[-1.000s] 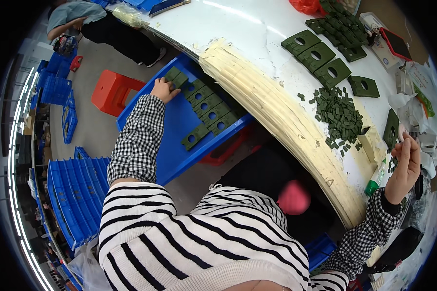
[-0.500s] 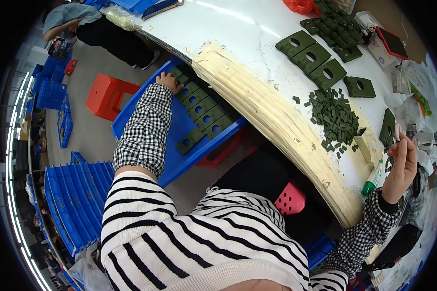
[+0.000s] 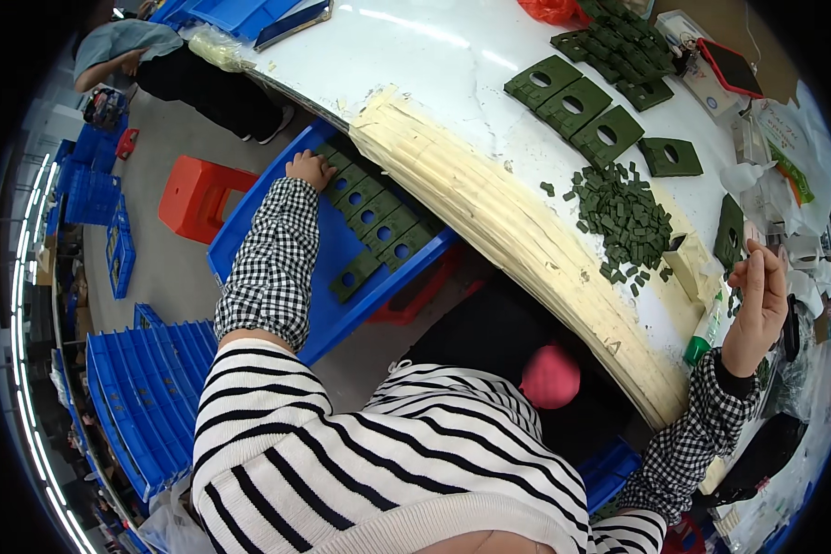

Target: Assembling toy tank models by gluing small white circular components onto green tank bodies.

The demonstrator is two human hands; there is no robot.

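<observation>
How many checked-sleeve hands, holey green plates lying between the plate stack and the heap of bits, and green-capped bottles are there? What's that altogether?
Checked-sleeve hands: 2 (left hand, right hand)
Holed green plates there: 4
Green-capped bottle: 1
Total: 7

tray (image 3: 328,319): smooth plastic | plates (image 3: 392,222): matt | tabletop (image 3: 434,83): glossy | sleeve (image 3: 272,254): woven cloth

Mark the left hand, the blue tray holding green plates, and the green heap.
Left hand (image 3: 309,170): head view, back of the hand.
Blue tray (image 3: 336,239): head view, bare inner floor.
Green heap (image 3: 624,219): head view, pieces at its middle.
</observation>
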